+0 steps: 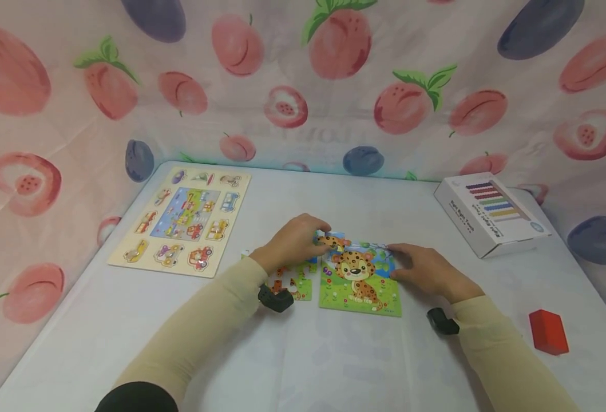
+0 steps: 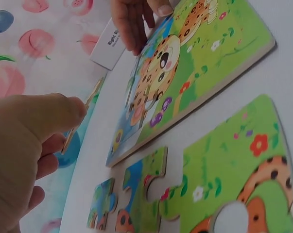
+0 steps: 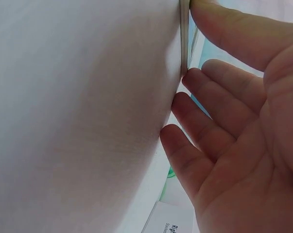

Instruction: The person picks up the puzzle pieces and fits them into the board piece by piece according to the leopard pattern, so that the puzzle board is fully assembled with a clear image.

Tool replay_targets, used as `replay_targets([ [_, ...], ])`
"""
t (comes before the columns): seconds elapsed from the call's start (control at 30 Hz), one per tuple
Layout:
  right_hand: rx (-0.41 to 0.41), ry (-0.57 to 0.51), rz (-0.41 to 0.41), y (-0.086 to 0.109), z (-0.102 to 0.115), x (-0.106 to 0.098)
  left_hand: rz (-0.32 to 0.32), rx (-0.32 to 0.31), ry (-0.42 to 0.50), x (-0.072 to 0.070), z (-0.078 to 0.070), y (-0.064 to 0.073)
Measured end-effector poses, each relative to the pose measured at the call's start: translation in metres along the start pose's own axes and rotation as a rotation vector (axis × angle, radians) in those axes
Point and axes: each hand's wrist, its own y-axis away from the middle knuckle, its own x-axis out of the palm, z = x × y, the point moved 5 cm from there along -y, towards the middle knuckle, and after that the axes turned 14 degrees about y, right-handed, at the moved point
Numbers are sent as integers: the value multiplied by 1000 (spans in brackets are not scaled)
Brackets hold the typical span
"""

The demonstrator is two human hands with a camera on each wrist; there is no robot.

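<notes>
My left hand point(image 1: 293, 241) pinches a puzzle piece point(image 1: 333, 241) with a spotted leopard's face on it. It holds the piece over the upper left corner of a square leopard puzzle board point(image 1: 333, 298). In the left wrist view the piece point(image 2: 94, 94) shows edge-on between thumb and fingers. Loose puzzle pieces point(image 2: 229, 141), green with orange spotted parts, lie joined or close together beside the board, partly under my left wrist. At the board's right side rests my right hand point(image 1: 428, 269), thumb and fingertips at the edge, fingers fairly straight in the right wrist view.
A wooden vehicle puzzle point(image 1: 225, 200) lies at the back left. At the back right stands a white box point(image 1: 467, 212) with a picture of coloured rods. A red block point(image 1: 548, 332) sits to the right of my right forearm. Fruit-patterned cloth point(image 1: 333, 131) hangs behind the table.
</notes>
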Motion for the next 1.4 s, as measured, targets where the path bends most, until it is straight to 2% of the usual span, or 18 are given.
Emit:
replay_targets([
  [0.13,7,-13,11,1,-1,3,6,15,-10,6,-4,-3],
  [0.3,-8,-1,-14,2,-1,0,0,24,-24,10,-7,-8],
  [0.5,-13,-9,-12,0,2,-1,18,18,-25,17,-8,-13],
  [0.7,-13,11,-10,-1,3,-1,8,10,-15,22,-9,-13],
  [1.03,-40,20,-31,3,2,-5,4,62,-15,32,-17,-17],
  [1.4,-31,24,-29,1,0,-2,19,16,-4,40,-19,-16],
])
